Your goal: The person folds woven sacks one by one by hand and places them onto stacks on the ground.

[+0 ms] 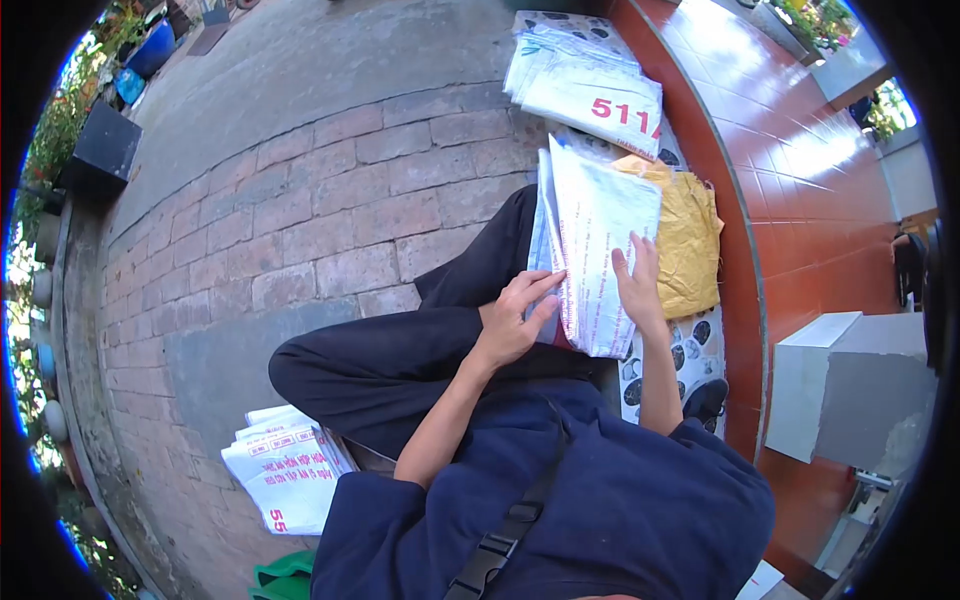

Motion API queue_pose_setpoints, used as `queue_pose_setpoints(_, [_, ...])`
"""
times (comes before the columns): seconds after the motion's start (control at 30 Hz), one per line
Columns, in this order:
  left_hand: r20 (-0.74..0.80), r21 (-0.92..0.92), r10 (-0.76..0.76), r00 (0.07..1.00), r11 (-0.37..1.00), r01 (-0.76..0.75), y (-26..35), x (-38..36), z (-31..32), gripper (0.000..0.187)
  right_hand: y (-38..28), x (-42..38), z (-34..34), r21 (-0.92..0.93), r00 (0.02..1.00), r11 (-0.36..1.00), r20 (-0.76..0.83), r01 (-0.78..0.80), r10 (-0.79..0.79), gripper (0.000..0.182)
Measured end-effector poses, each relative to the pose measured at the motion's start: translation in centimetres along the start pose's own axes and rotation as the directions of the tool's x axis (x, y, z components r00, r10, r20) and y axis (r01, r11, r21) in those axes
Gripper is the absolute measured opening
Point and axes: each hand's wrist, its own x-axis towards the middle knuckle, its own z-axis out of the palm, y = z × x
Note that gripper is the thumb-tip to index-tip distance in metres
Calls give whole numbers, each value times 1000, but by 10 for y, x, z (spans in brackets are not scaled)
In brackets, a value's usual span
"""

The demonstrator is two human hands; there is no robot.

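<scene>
A stack of folded white woven sacks [598,240] with faint red print and a stitched red edge lies across my lap. At its left edge is my left hand [518,312], its fingers and thumb closed on the stitched border of the top sack. My right hand [640,280] rests on the sack's upper face near the right side, fingers spread and holding nothing. Just right of the stack sits a folded yellow sack [688,245]. Beyond it lies a pile of white sacks [590,95] with large red numbers.
More folded printed sacks [285,475] lie left of my knee, near a green item [285,575]. A pebble-patterned mat [685,350] runs beside a raised red-tiled ledge [780,200]. Brick paving [300,220] stretches ahead. A grey-white block [850,385] stands on the ledge.
</scene>
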Motion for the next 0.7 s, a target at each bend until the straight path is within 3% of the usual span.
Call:
queue_pose_setpoints(0.07, [-14, -15, -28, 1000, 999, 28, 3, -2, 1, 35, -33, -11, -6, 49, 997, 996, -39, 69, -68, 59])
queue_pose_setpoints(0.13, [40, 281, 156, 987, 946, -161, 13, 0, 0, 37, -80, -24, -20, 139, 969, 964, -133, 225, -207, 50])
queue_pose_setpoints(0.2, [148, 340, 286, 947, 884, -320, 25, 6, 5, 40, -121, -34, -39, 175, 942, 926, -98, 334, -321, 48])
queue_pose_setpoints(0.23, [236, 333, 356, 904, 845, -419, 29, 10, 8, 40, -137, -35, -50, 6, 891, 891, -2, 453, -453, 47])
queue_pose_setpoints(0.27, [281, 321, 374, 884, 831, -454, 32, 12, 9, 38, -135, -32, -50, 2, 893, 893, -8, 450, -450, 47])
queue_pose_setpoints(0.33, [376, 291, 370, 850, 824, -487, 21, 19, 19, 35, -127, -25, -51, 18, 869, 890, 210, 455, -448, 47])
queue_pose_setpoints(0.37, [464, 261, 357, 811, 820, -510, 14, 23, 24, 33, -117, -24, -49, -105, 896, 902, 211, 418, -391, 49])
queue_pose_setpoints(0.47, [462, 173, 384, 799, 845, -506, 4, 37, 31, 28, -67, -12, -41, -272, 963, 954, 265, 125, -51, 55])
queue_pose_setpoints(0.5, [308, 230, 468, 828, 808, -542, 1, 44, 30, 27, -59, -8, -43, -397, 971, 918, 218, -7, 102, 58])
queue_pose_setpoints(0.57, [63, 394, 371, 926, 844, -365, 11, 64, 14, 27, -41, -7, -44, -528, 940, 815, 86, -238, 330, 62])
queue_pose_setpoints(0.6, [-111, 453, 305, 946, 863, -225, 4, 74, 11, 28, -34, -5, -45, -525, 940, 817, 87, -238, 330, 62])
queue_pose_setpoints(0.7, [-490, 405, -1, 872, 886, 228, -35, 99, 15, 28, -36, 1, -42, -414, 984, 910, -142, 36, -104, 50])
